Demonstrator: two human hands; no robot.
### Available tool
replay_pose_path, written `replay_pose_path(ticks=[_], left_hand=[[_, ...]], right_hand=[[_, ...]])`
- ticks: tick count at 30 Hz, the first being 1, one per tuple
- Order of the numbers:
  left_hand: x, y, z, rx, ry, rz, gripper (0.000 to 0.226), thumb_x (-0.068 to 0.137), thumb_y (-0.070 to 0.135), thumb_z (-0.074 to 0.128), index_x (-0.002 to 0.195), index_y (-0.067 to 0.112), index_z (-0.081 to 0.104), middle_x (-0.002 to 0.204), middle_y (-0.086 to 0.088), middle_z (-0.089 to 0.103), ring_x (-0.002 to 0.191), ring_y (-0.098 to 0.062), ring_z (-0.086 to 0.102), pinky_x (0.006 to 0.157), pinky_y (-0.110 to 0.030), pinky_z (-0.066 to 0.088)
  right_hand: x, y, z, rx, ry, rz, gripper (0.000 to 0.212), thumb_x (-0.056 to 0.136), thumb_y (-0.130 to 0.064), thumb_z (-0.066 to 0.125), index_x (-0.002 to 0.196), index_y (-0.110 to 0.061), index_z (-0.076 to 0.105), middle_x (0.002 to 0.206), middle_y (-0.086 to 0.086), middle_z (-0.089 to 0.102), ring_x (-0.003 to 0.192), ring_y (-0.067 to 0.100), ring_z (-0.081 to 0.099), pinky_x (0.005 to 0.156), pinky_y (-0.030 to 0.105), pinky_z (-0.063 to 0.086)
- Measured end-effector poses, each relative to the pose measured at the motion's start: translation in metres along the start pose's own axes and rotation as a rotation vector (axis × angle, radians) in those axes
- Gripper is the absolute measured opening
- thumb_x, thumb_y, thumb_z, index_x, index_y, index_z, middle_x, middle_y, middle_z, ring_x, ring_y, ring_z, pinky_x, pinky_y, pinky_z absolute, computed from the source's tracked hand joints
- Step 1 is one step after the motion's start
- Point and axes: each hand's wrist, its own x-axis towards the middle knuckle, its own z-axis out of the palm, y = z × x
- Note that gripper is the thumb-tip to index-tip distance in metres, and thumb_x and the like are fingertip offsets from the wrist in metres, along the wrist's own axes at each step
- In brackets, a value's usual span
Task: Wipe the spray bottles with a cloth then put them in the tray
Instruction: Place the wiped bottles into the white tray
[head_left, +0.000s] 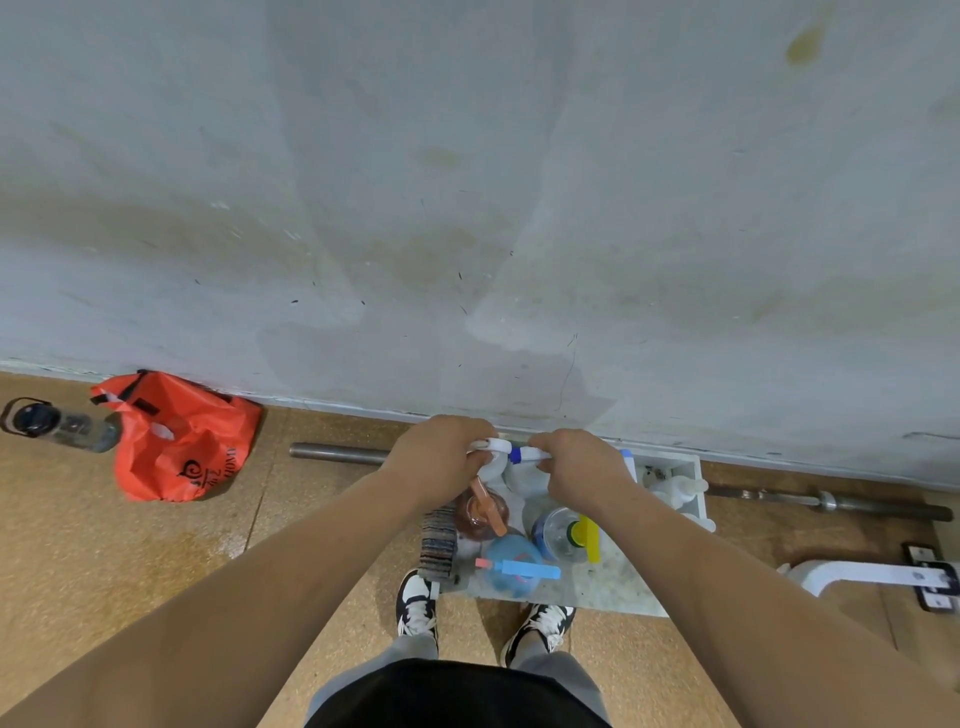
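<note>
Nearest, two black-and-white sneakers stood on the tan cork floor. Just beyond them at twelve o'clock lay a speckled white stone worktop. It carried a blue spray bottle with a pale blue trigger, a clear bottle with a yellow trigger, a brown bottle with an orange trigger and, at nine o'clock, a striped folded cloth.

Above these and hiding part of them, the left hand gripped the head of a white spray bottle with a blue nozzle. The right hand pinched its nozzle end. Whether the white beneath was cloth or bottle could not be told.

At two o'clock sat a white rectangular tray holding white bottles. A steel barbell ran along the grey wall, with a red plastic bag at ten o'clock.
</note>
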Motion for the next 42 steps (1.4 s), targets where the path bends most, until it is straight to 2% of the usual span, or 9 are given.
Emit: replay_pose_path(ticks=[3, 8, 16, 19, 23, 27, 32, 38, 42], left_hand=[[0.0, 0.0, 0.001, 0.013, -0.014, 0.011, 0.031, 0.103, 0.025, 0.057, 0.134, 0.027, 0.065, 0.124, -0.001, 0.07, 0.114, -0.022, 0.062, 0.092, -0.034, 0.05], [-0.004, -0.004, 0.003, -0.022, -0.006, 0.004, 0.044, 0.101, 0.021, 0.058, 0.145, 0.025, 0.057, 0.142, 0.001, 0.062, 0.128, -0.022, 0.056, 0.104, -0.033, 0.045], [-0.012, -0.013, 0.003, -0.113, 0.038, -0.048, 0.04, 0.105, 0.016, 0.05, 0.145, 0.019, 0.057, 0.143, -0.001, 0.062, 0.13, -0.021, 0.057, 0.106, -0.03, 0.043], [-0.015, -0.014, 0.002, -0.114, 0.051, -0.04, 0.044, 0.104, 0.017, 0.052, 0.147, 0.02, 0.054, 0.148, 0.0, 0.058, 0.134, -0.02, 0.054, 0.113, -0.033, 0.043], [-0.02, -0.006, -0.005, -0.105, 0.113, 0.03, 0.044, 0.104, 0.019, 0.054, 0.148, 0.019, 0.053, 0.15, 0.0, 0.054, 0.136, -0.02, 0.051, 0.114, -0.036, 0.042], [-0.019, 0.015, -0.011, -0.063, 0.257, 0.138, 0.037, 0.103, 0.018, 0.054, 0.14, 0.017, 0.059, 0.135, 0.001, 0.06, 0.116, -0.018, 0.059, 0.101, -0.032, 0.048], [-0.011, 0.06, 0.014, -0.127, 0.238, 0.288, 0.027, 0.1, 0.014, 0.057, 0.125, 0.015, 0.069, 0.113, 0.002, 0.067, 0.088, -0.008, 0.051, 0.083, -0.02, 0.04], [-0.001, 0.098, 0.052, -0.055, 0.066, 0.046, 0.02, 0.099, 0.023, 0.051, 0.092, 0.019, 0.069, 0.085, -0.001, 0.071, 0.083, -0.026, 0.065, 0.079, -0.042, 0.055], [-0.004, 0.116, 0.073, -0.048, 0.057, -0.109, 0.022, 0.102, 0.039, 0.051, 0.099, 0.023, 0.066, 0.077, 0.004, 0.068, 0.079, -0.02, 0.066, 0.072, -0.035, 0.054]], right_hand=[[-0.003, 0.001, -0.002, 0.014, -0.018, 0.005, 0.015, 0.09, -0.015, 0.057, 0.096, -0.028, 0.061, 0.091, -0.003, 0.061, 0.088, 0.023, 0.062, 0.073, 0.035, 0.055], [-0.007, -0.001, 0.004, 0.03, 0.011, -0.023, 0.038, 0.094, -0.031, 0.059, 0.133, -0.033, 0.058, 0.117, -0.001, 0.065, 0.11, 0.026, 0.063, 0.086, 0.04, 0.056], [-0.005, -0.007, 0.008, 0.029, 0.063, 0.048, 0.017, 0.101, -0.022, 0.056, 0.112, -0.033, 0.063, 0.085, -0.009, 0.057, 0.084, 0.02, 0.059, 0.064, 0.03, 0.042], [-0.007, -0.011, 0.006, 0.033, 0.06, 0.048, 0.017, 0.103, -0.034, 0.054, 0.118, -0.03, 0.061, 0.103, -0.001, 0.067, 0.093, 0.023, 0.065, 0.073, 0.034, 0.053], [-0.016, -0.008, -0.008, 0.112, 0.038, 0.044, 0.053, 0.098, -0.044, 0.062, 0.147, -0.028, 0.048, 0.137, 0.003, 0.061, 0.126, 0.025, 0.057, 0.098, 0.04, 0.052], [-0.036, 0.009, -0.024, 0.274, 0.134, 0.06, 0.055, 0.099, -0.036, 0.063, 0.151, -0.027, 0.05, 0.149, 0.001, 0.054, 0.137, 0.022, 0.051, 0.108, 0.035, 0.045], [-0.055, 0.057, -0.025, 0.616, 0.443, 0.271, 0.036, 0.1, -0.016, 0.057, 0.134, -0.014, 0.065, 0.133, 0.009, 0.066, 0.118, 0.027, 0.064, 0.099, 0.032, 0.047], [-0.054, 0.11, -0.007, 0.647, 0.181, 0.379, 0.044, 0.095, -0.037, 0.067, 0.128, -0.008, 0.066, 0.117, 0.01, 0.073, 0.115, 0.027, 0.065, 0.09, 0.028, 0.045], [-0.04, 0.119, 0.01, 0.667, 0.0, 0.251, 0.067, 0.082, -0.055, 0.077, 0.133, -0.014, 0.064, 0.121, 0.005, 0.071, 0.11, 0.021, 0.067, 0.089, 0.033, 0.05]])
